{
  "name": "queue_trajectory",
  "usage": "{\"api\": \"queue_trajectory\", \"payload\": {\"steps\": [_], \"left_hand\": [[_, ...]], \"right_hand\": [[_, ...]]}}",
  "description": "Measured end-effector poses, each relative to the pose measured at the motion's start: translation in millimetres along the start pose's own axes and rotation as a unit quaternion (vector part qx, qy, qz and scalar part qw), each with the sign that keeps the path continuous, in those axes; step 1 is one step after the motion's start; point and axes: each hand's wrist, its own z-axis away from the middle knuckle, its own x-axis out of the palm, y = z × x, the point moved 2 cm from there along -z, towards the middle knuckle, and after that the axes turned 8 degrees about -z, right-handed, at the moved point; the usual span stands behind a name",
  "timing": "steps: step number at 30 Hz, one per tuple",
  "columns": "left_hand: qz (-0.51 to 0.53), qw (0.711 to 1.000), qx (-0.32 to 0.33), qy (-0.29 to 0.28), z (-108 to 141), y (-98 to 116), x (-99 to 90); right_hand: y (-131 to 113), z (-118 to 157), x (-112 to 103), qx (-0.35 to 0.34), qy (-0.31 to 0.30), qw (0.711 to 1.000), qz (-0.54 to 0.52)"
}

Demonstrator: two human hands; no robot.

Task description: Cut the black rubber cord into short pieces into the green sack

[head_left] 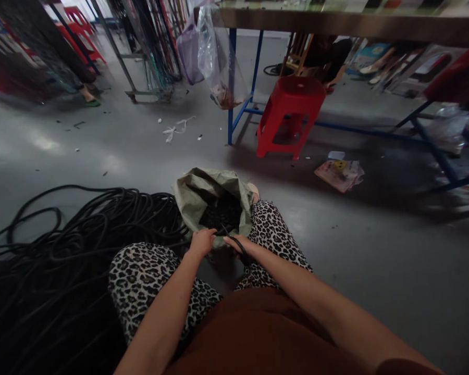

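Between my knees stands an open green-grey sack (187, 200) with dark pieces (221, 211) inside. My left hand (203, 241) is closed on a black cord at the sack's near rim. Just right of it, my right hand (240, 245) is wrapped round the black handles of scissors (239, 247), whose thin blades point toward the left hand over the sack's edge. A large tangle of black cord (97, 219) lies on the floor to the left and reaches to the sack.
Ahead is a table (336, 23) on blue legs, with a red stool (291, 117) beneath its edge and a plastic bag (219, 62) hanging from its corner. A wheeled rack (148, 94) stands at upper left, near a person's leg. Pink packaging (340, 174) lies on the floor.
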Motion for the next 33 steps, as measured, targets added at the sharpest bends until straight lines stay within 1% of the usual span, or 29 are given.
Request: {"api": "queue_trajectory", "payload": {"steps": [4, 10, 14, 18, 21, 25, 29, 33], "left_hand": [[0.013, 1.000, -0.010, -0.003, -1, 1, 2.3], [0.042, 0.999, -0.012, -0.010, 0, 1, 7.7], [0.042, 0.998, -0.019, -0.031, 0, -3, 10.6], [0.041, 0.998, -0.039, -0.036, 1, -7, 11.1], [0.042, 0.997, -0.051, -0.031, 1, -9, 10.4], [0.038, 0.998, -0.047, -0.027, 1, -9, 9.9], [0.028, 0.998, -0.044, -0.030, 1, -9, 9.5], [0.021, 0.998, -0.046, -0.035, 1, -9, 9.8]], "right_hand": [[1, -1, 0, -0.018, 0.001, 1.000, 0.011], [3, -3, -1, -0.011, 0.016, 1.000, -0.005], [6, -6, -3, -0.019, 0.040, 0.999, -0.008], [9, -10, -4, -0.035, 0.048, 0.998, 0.012], [8, -9, -5, -0.027, 0.052, 0.998, 0.013], [5, -5, -5, -0.009, 0.050, 0.999, 0.007], [5, -5, -5, -0.020, 0.046, 0.998, 0.031], [9, -10, -5, -0.013, 0.050, 0.997, 0.057]]}}
